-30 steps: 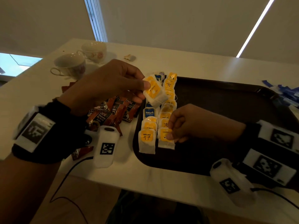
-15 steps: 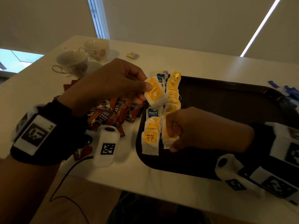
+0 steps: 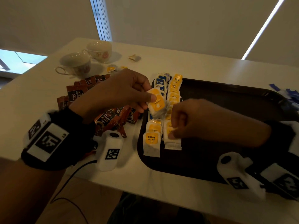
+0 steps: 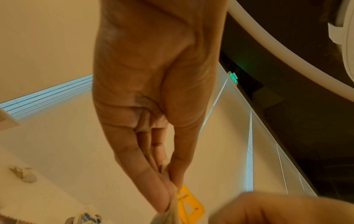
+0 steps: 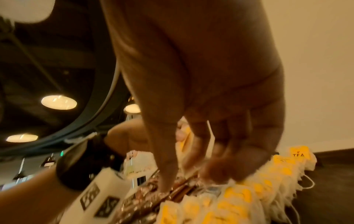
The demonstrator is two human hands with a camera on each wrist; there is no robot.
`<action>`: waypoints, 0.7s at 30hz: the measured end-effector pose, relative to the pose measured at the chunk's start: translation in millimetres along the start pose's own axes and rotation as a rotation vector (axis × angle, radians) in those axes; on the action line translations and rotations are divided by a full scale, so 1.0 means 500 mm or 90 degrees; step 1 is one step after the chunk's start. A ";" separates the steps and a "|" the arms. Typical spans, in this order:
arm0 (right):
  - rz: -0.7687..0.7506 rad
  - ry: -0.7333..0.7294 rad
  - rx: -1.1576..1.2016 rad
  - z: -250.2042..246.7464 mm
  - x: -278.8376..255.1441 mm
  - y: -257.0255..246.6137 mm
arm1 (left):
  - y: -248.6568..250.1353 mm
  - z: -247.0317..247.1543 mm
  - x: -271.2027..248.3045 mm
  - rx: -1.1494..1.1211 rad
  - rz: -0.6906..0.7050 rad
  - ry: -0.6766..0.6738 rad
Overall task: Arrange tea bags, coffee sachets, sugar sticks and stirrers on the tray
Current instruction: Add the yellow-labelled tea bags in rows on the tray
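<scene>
Head view: the left hand point(image 3: 116, 94) has carried its pinched yellow tea bag point(image 3: 156, 101) lower, over the left row on the tray point(image 3: 226, 94). The right hand point(image 3: 191, 120), fingers curled on the right row point(image 3: 173, 110), has eased back down. Placement looks imminent; coffee sachets point(image 3: 105, 117) wait on the bench point(image 3: 178, 62).

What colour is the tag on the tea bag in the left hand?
Yellow-orange, on the tea bag pinched by the left hand; clearest in the head view.
</scene>
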State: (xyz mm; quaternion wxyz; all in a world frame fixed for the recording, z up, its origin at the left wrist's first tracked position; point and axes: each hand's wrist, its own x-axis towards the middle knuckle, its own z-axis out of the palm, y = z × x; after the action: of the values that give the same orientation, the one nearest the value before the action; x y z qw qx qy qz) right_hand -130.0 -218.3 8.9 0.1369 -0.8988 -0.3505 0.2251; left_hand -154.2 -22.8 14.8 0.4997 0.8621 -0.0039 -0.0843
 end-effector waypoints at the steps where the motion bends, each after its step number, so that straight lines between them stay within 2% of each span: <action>1: -0.006 0.073 0.067 -0.005 -0.005 0.000 | 0.001 0.001 0.000 0.000 0.000 -0.001; 3: -0.039 0.213 0.163 -0.006 -0.010 -0.002 | 0.004 0.005 0.000 -0.004 0.004 -0.008; 4: -0.055 0.254 0.185 -0.003 -0.009 -0.003 | 0.007 0.007 0.001 -0.010 0.007 -0.014; 8: -0.082 0.340 0.232 0.015 0.003 -0.002 | 0.019 0.016 -0.002 -0.037 0.025 -0.048; 11: -0.093 0.388 0.267 0.015 -0.005 -0.005 | 0.020 0.019 -0.005 -0.051 0.041 -0.043; 14: -0.072 0.334 0.302 0.010 -0.028 -0.002 | 0.010 0.013 -0.009 -0.049 0.054 -0.015; 19: 0.066 0.083 0.400 0.019 -0.052 0.018 | -0.006 0.002 -0.013 -0.042 0.043 0.005; 21: 0.107 0.022 0.447 0.027 -0.052 0.022 | -0.008 0.003 -0.011 -0.036 0.041 -0.002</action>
State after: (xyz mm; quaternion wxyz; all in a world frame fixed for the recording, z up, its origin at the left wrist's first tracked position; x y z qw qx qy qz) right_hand -147.6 -243.0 0.9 0.4241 -0.8264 -0.1746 0.3268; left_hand -160.1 -21.6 11.6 0.5261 0.8470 -0.0300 -0.0697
